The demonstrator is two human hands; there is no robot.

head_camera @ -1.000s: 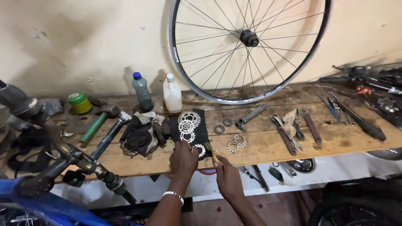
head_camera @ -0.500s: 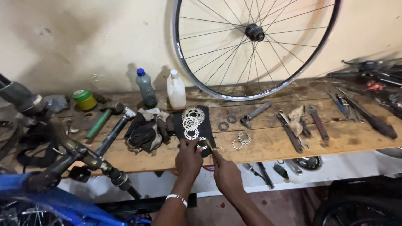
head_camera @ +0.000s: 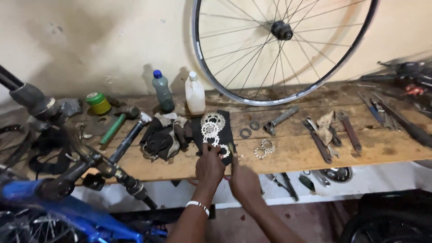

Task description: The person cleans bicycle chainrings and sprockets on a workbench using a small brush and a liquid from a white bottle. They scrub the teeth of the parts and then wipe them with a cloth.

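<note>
My left hand [head_camera: 209,165] rests at the near end of a black cloth [head_camera: 225,121] on the wooden bench [head_camera: 351,157], its fingers touching a silver sprocket [head_camera: 223,150]. More silver sprockets [head_camera: 212,124] lie stacked on the cloth just beyond. My right hand [head_camera: 243,179] is beside it at the bench's front edge, closed around a thin tool [head_camera: 232,148] that points up at the cloth. What the tool's tip touches is hidden by my fingers.
A bicycle wheel [head_camera: 283,49] leans on the wall. On the bench lie a blue-capped bottle [head_camera: 162,92], a white bottle [head_camera: 195,93], a green tape roll [head_camera: 98,103], a hammer [head_camera: 118,121], dark rags [head_camera: 164,135], loose rings [head_camera: 264,148] and wrenches [head_camera: 333,135]. A blue bicycle frame [head_camera: 67,207] stands at left.
The view has shifted slightly; both hands have stayed at the cloth's near end. My right hand has edged closer to the cloth with the tool.
</note>
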